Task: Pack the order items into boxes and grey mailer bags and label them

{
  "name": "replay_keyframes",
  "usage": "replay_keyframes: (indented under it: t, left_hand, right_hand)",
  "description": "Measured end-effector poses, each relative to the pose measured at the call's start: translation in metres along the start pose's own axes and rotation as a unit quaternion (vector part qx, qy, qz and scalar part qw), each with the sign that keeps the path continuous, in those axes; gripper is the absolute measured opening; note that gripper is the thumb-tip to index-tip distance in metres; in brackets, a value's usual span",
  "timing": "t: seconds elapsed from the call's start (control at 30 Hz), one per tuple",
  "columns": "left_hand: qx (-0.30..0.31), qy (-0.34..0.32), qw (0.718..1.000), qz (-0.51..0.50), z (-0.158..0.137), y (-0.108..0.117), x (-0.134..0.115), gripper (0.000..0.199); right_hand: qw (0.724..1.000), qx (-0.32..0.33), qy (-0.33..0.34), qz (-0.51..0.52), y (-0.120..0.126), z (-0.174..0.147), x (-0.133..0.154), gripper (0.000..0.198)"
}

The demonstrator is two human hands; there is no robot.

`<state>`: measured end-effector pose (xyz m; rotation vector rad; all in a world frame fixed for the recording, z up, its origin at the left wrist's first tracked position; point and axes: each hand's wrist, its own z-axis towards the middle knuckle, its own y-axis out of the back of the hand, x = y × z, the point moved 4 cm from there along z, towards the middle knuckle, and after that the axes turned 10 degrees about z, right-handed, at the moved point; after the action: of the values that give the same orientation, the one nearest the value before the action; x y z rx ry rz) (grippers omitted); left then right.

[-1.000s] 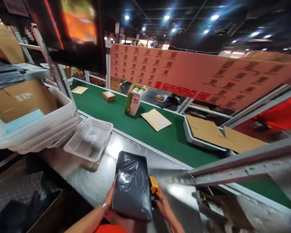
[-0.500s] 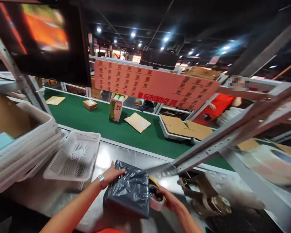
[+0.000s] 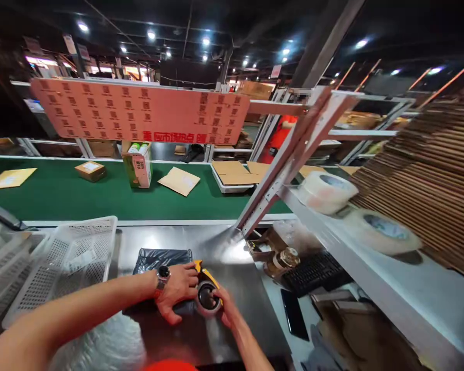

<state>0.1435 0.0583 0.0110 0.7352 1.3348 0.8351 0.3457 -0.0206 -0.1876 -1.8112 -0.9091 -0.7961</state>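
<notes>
A package wrapped in shiny black plastic [image 3: 160, 255] lies on the metal worktop. My left hand [image 3: 178, 286], with a watch on its wrist, rests across it palm down, thumb spread from the fingers. Its fingertips reach the package's right side, close to the yellow head of a tape dispenser [image 3: 210, 277]. My right hand [image 3: 226, 305] is closed around the dispenser, which carries a roll of clear tape [image 3: 208, 309]. The tape end against the package is hidden by my left fingers. Clear plastic wrap [image 3: 104, 345] lies below my left forearm.
A white perforated basket [image 3: 110, 237] stands left on the metal worktop [image 3: 247, 288]. Behind runs a green conveyor [image 3: 58, 201] with parcels and a carton. To the right are a slanted metal post [image 3: 286, 159], a jar [image 3: 286, 260], a keyboard, a phone [image 3: 294, 314] and a shelf with tape rolls [image 3: 327, 191].
The view has swung right. My left hand has moved over the package to its right side, and the package now lies turned. My right hand keeps the tape dispenser beside it.
</notes>
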Motion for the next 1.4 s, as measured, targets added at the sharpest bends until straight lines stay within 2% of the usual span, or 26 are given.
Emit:
replay_keyframes:
  t: [0.07, 0.1, 0.17, 0.2, 0.27, 0.3, 0.33, 0.37, 0.4, 0.43, 0.53, 0.57, 0.63, 0.67, 0.73, 0.83, 0.93, 0.97, 1.03, 1.13, 1.2, 1.27, 1.33, 1.4]
  left_hand:
    - [0.011, 0.038, 0.998, 0.042, 0.004, -0.005, 0.009, 0.052]
    - [0.004, 0.082, 0.994, 0.070, 0.007, -0.005, 0.015, 0.053]
    - [-0.026, 0.230, 0.963, 0.139, 0.017, 0.005, 0.033, 0.063]
    - [-0.048, 0.327, 0.928, 0.174, 0.024, 0.013, 0.045, 0.068]
    - [-0.096, 0.514, 0.822, 0.225, 0.034, 0.035, 0.069, 0.077]
    - [-0.123, 0.581, 0.771, 0.229, 0.038, 0.045, 0.080, 0.076]
    - [-0.147, 0.621, 0.732, 0.239, 0.042, 0.055, 0.088, 0.075]
    - [-0.160, 0.631, 0.717, 0.249, 0.045, 0.063, 0.095, 0.074]
    - [-0.160, 0.615, 0.728, 0.256, 0.048, 0.068, 0.099, 0.074]
    - [-0.146, 0.574, 0.762, 0.261, 0.050, 0.071, 0.099, 0.075]
    - [-0.031, 0.355, 0.901, 0.247, 0.044, 0.059, 0.079, 0.084]
    - [0.012, 0.285, 0.928, 0.240, 0.038, 0.051, 0.067, 0.087]
    - [0.075, 0.200, 0.947, 0.241, 0.026, 0.035, 0.049, 0.082]
    - [0.088, 0.193, 0.945, 0.248, 0.023, 0.029, 0.044, 0.075]
    - [0.076, 0.231, 0.932, 0.268, 0.027, 0.024, 0.044, 0.064]
    - [-0.002, 0.371, 0.881, 0.294, 0.053, 0.029, 0.064, 0.058]
    - [-0.073, 0.514, 0.802, 0.295, 0.083, 0.039, 0.089, 0.056]
    - [-0.086, 0.543, 0.783, 0.291, 0.091, 0.041, 0.095, 0.058]
    - [-0.097, 0.571, 0.763, 0.286, 0.101, 0.042, 0.103, 0.060]
    - [-0.103, 0.570, 0.762, 0.289, 0.102, 0.042, 0.104, 0.060]
    - [-0.106, 0.563, 0.766, 0.290, 0.099, 0.041, 0.101, 0.059]
    - [-0.110, 0.554, 0.773, 0.289, 0.095, 0.040, 0.096, 0.058]
    - [-0.110, 0.534, 0.787, 0.289, 0.092, 0.038, 0.088, 0.058]
    - [-0.096, 0.485, 0.820, 0.289, 0.088, 0.034, 0.079, 0.058]
  right_hand:
    - [0.998, -0.009, -0.040, 0.042, 0.014, -0.013, -0.001, 0.055]
    - [0.997, -0.016, -0.059, 0.053, 0.023, -0.022, -0.001, 0.057]
    - [0.994, -0.032, -0.086, 0.062, 0.042, -0.041, -0.001, 0.053]
    - [0.992, -0.044, -0.095, 0.068, 0.051, -0.050, -0.002, 0.049]
    - [0.989, -0.051, -0.119, 0.073, 0.063, -0.065, -0.003, 0.043]
    - [0.988, -0.044, -0.133, 0.072, 0.066, -0.069, -0.004, 0.043]
    - [0.986, -0.032, -0.147, 0.069, 0.067, -0.072, -0.005, 0.044]
    - [0.985, -0.018, -0.159, 0.065, 0.067, -0.074, -0.006, 0.046]
    - [0.984, -0.007, -0.167, 0.064, 0.067, -0.074, -0.006, 0.047]
    - [0.983, -0.002, -0.169, 0.067, 0.066, -0.073, -0.006, 0.046]
    - [0.981, 0.003, -0.168, 0.092, 0.067, -0.072, -0.004, 0.041]
    - [0.981, 0.006, -0.167, 0.096, 0.067, -0.072, -0.004, 0.041]
    - [0.981, 0.010, -0.168, 0.098, 0.065, -0.073, -0.004, 0.046]
    - [0.981, 0.008, -0.168, 0.097, 0.064, -0.074, -0.005, 0.051]
    - [0.983, -0.023, -0.149, 0.102, 0.062, -0.077, -0.008, 0.059]
    - [0.986, -0.070, -0.102, 0.108, 0.058, -0.086, -0.014, 0.060]
    - [0.989, 0.005, -0.127, 0.074, 0.039, -0.091, -0.029, 0.062]
    - [0.989, 0.036, -0.132, 0.059, 0.029, -0.088, -0.033, 0.064]
    - [0.991, 0.073, -0.108, 0.027, 0.002, -0.073, -0.036, 0.068]
    - [0.986, 0.140, -0.058, -0.068, -0.055, -0.038, -0.037, 0.066]
    - [0.966, 0.216, -0.061, -0.129, -0.093, -0.022, -0.040, 0.063]
    - [0.943, 0.280, -0.072, -0.167, -0.114, -0.019, -0.042, 0.063]
    - [0.927, 0.301, -0.091, -0.203, -0.106, -0.025, -0.041, 0.071]
    - [0.923, 0.277, -0.111, -0.242, -0.069, -0.037, -0.032, 0.080]
